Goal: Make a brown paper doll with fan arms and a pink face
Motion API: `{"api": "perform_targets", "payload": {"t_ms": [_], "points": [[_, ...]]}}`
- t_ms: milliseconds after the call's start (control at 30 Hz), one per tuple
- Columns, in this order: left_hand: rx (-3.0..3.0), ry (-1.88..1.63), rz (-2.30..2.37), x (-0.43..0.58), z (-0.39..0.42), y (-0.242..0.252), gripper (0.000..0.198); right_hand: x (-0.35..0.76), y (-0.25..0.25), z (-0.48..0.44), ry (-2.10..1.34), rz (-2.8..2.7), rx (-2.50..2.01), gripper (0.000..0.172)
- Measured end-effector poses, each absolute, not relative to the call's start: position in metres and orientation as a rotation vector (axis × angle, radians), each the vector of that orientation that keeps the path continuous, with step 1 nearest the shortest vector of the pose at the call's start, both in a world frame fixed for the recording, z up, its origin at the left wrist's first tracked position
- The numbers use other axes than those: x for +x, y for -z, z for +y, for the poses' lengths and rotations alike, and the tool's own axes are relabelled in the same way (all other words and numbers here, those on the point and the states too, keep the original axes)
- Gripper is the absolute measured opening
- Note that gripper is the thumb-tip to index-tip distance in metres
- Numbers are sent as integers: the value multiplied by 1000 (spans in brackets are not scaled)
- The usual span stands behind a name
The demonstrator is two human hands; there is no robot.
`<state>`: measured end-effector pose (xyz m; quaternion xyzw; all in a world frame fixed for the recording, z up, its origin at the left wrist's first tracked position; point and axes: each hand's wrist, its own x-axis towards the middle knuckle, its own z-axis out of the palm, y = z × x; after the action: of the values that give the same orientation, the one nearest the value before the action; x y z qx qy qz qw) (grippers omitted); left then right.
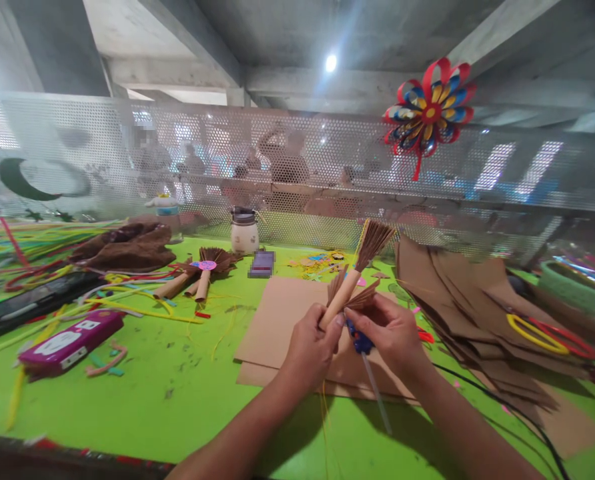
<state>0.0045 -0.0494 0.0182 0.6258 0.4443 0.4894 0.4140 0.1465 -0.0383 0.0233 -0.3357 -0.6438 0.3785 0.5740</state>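
Observation:
My left hand [313,341] is closed around a rolled brown paper tube [342,295], which tilts up to the right. Finely folded brown paper [376,239] fans out of its top end. Lower on the tube, a smaller pleated paper fan [361,299] spreads to both sides. The fingers of my right hand [390,327] pinch this lower fan at its right side. Just below those fingers is a blue glue gun [359,339] with a clear glue stick [376,393] poking out; whether my right hand touches it, I cannot tell. Brown paper sheets [277,320] lie beneath my hands.
Left on the green table are a purple box [72,340], a black phone [37,301], coloured strips and finished paper pieces [206,273]. A white jar [244,230] stands behind. At right, brown sheets [457,313] carry scissors [537,333]; a black cord [507,403] crosses the front.

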Motion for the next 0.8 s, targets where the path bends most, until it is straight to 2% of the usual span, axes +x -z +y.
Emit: {"api": "perform_targets", "payload": {"t_ms": [400,567,800], "points": [[1776,-1253,1328,2,-47,-8,24,151,-34,-36,-1117,-1210,-703,28],[1864,-1248,1393,2,-49,-9,24,151,-34,-36,-1113,-1228,-744,21],[1879,-1235,1473,1,-48,-11,22,149,-34,-40,-1065,-1216,-840,29]]}}
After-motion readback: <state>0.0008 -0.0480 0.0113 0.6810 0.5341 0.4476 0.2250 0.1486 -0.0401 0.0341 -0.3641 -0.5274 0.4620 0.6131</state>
